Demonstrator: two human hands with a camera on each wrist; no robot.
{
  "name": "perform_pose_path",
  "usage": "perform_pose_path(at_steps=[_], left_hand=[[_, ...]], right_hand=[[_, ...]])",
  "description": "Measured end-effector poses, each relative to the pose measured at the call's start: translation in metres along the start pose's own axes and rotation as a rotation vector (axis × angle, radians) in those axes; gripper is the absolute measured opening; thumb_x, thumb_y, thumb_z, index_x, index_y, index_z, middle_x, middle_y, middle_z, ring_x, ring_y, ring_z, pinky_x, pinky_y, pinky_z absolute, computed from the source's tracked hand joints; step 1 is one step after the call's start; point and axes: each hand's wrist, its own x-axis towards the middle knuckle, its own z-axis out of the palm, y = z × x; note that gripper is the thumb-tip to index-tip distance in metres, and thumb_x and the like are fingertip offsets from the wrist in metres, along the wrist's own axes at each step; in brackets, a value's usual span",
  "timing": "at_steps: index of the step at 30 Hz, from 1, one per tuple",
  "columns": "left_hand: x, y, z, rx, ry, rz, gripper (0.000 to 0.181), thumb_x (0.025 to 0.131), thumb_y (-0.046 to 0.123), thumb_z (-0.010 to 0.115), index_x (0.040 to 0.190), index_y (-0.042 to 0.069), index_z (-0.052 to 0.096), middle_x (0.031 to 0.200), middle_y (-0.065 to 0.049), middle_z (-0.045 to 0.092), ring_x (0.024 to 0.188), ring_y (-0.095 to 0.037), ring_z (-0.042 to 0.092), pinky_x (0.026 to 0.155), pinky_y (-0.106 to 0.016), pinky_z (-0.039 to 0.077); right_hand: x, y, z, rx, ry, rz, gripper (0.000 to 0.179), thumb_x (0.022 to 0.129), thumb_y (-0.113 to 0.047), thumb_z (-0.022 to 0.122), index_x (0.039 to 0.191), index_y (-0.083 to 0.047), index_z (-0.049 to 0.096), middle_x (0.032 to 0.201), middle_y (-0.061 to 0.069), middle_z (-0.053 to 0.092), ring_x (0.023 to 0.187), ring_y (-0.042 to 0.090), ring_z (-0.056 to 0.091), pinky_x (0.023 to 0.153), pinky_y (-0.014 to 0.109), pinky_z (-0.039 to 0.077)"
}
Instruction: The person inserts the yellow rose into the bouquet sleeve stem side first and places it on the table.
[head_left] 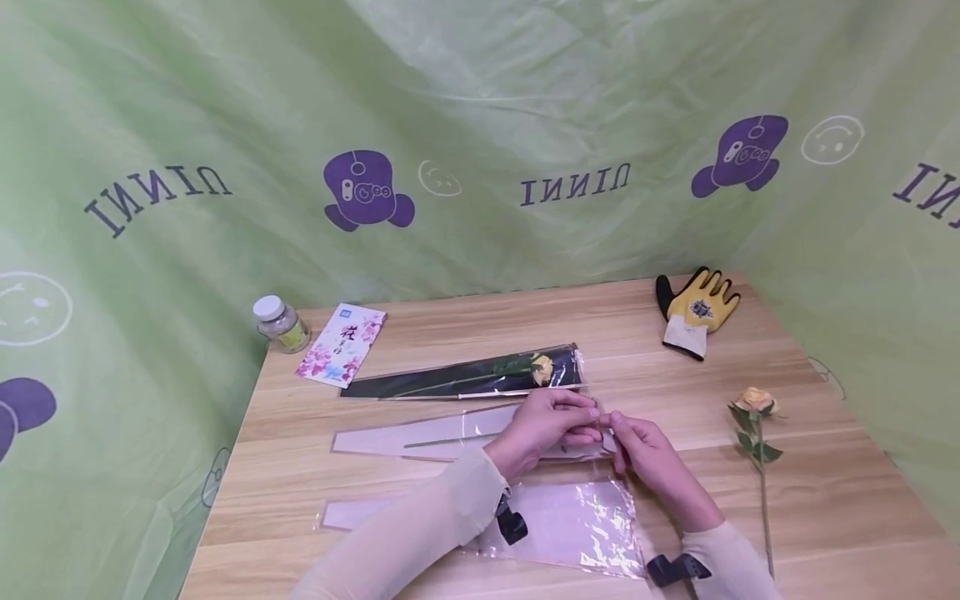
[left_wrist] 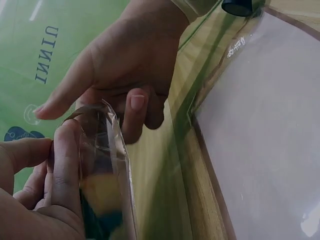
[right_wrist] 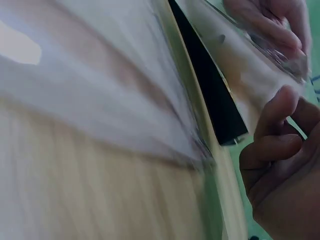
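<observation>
Both hands meet at the wide end of a clear flower sleeve (head_left: 375,442) with a pale backing. A rose stem (head_left: 435,443) runs along it, and its yellowish bloom (left_wrist: 102,190) is blurred inside the film. My left hand (head_left: 543,425) pinches the sleeve's edge between thumb and fingers. My right hand (head_left: 652,454) is at the sleeve's opening. In the left wrist view its thumb (left_wrist: 65,95) stands out from the fingers, some of which are hidden behind the film. I cannot tell whether the right fingers hold the rim.
Behind lies a black-backed sleeve (head_left: 420,383) with a yellow rose (head_left: 542,368). Another pale sleeve (head_left: 562,525) lies in front, under the left forearm. A loose rose (head_left: 753,402) is at the right, a yellow glove (head_left: 701,308) behind it. A jar (head_left: 283,325) and a floral-printed packet (head_left: 342,343) stand back left.
</observation>
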Motion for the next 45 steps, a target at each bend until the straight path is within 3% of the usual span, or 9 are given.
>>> perform_pose_path(at_steps=[3,6,14,22,27,32,34,39,45], left_hand=[[0.000,-0.001,0.002,0.018,-0.014,0.001,0.013,0.090,-0.001,0.075,0.102,0.001,0.075,0.090,-0.017,0.075,0.069,-0.020,0.073,0.070,-0.030,0.065],[0.001,-0.002,0.001,0.033,-0.012,0.005,0.013,0.089,0.000,0.075,0.102,0.002,0.075,0.090,-0.016,0.075,0.069,-0.019,0.073,0.069,-0.030,0.065],[0.005,-0.005,-0.011,0.043,0.005,0.010,0.011,0.092,0.001,0.072,0.103,0.003,0.075,0.091,-0.016,0.075,0.073,-0.023,0.074,0.070,-0.031,0.065],[0.002,-0.004,-0.016,0.087,0.007,0.040,0.011,0.096,0.005,0.068,0.106,0.003,0.073,0.095,-0.014,0.074,0.081,-0.025,0.074,0.076,-0.034,0.065],[-0.003,0.000,-0.026,0.218,0.014,0.121,0.015,0.097,0.010,0.069,0.111,0.005,0.073,0.096,-0.014,0.073,0.085,-0.024,0.072,0.080,-0.044,0.064],[-0.005,-0.001,-0.036,0.265,0.030,0.092,0.017,0.097,0.012,0.069,0.113,0.005,0.072,0.097,-0.016,0.072,0.082,-0.022,0.070,0.075,-0.044,0.065],[-0.005,-0.002,-0.039,0.249,0.034,0.062,0.018,0.097,0.012,0.070,0.113,0.004,0.071,0.098,-0.014,0.071,0.081,-0.020,0.069,0.073,-0.041,0.065],[-0.002,-0.005,-0.043,0.215,0.026,0.028,0.023,0.097,0.011,0.069,0.116,-0.001,0.068,0.102,-0.014,0.070,0.083,-0.019,0.069,0.073,-0.036,0.065],[-0.002,-0.005,-0.041,0.220,0.030,0.017,0.024,0.097,0.011,0.069,0.117,-0.002,0.067,0.104,-0.014,0.069,0.085,-0.020,0.070,0.074,-0.035,0.065]], right_hand=[[0.003,-0.001,0.004,0.046,-0.089,-0.007,0.053,0.114,-0.021,0.025,0.108,0.017,0.061,0.063,0.026,0.052,0.048,0.030,0.051,0.041,0.034,0.050],[0.005,-0.002,0.008,0.045,-0.107,0.022,0.058,0.115,-0.027,0.023,0.105,0.015,0.062,0.068,0.025,0.055,0.051,0.025,0.054,0.044,0.034,0.052],[0.006,-0.005,0.005,-0.055,0.115,0.157,0.046,0.110,-0.032,0.045,0.123,0.007,0.066,0.063,0.021,0.055,0.051,0.025,0.051,0.043,0.032,0.047],[0.018,-0.009,0.009,-0.362,0.297,0.178,0.047,0.096,-0.046,0.069,0.116,-0.004,0.073,0.092,0.010,0.072,0.067,0.023,0.058,0.054,0.028,0.051],[0.022,-0.014,0.015,-0.614,0.335,0.119,0.045,0.090,-0.056,0.072,0.100,-0.012,0.075,0.090,-0.001,0.073,0.061,0.016,0.055,0.050,0.028,0.047],[0.025,-0.016,0.016,-0.724,0.343,0.112,0.032,0.092,-0.049,0.073,0.092,-0.017,0.072,0.078,-0.005,0.069,0.055,0.013,0.054,0.046,0.030,0.044],[0.026,-0.016,0.016,-0.700,0.330,0.120,0.025,0.094,-0.040,0.073,0.090,-0.016,0.073,0.076,-0.005,0.067,0.058,0.014,0.056,0.051,0.031,0.047],[0.028,-0.014,0.010,-0.466,0.299,0.181,0.016,0.096,-0.022,0.071,0.090,-0.007,0.074,0.083,0.001,0.071,0.072,0.018,0.058,0.065,0.027,0.051],[0.026,-0.010,0.006,-0.195,0.292,0.280,0.025,0.099,-0.021,0.068,0.098,0.003,0.071,0.088,0.010,0.074,0.064,0.016,0.055,0.050,0.022,0.048]])
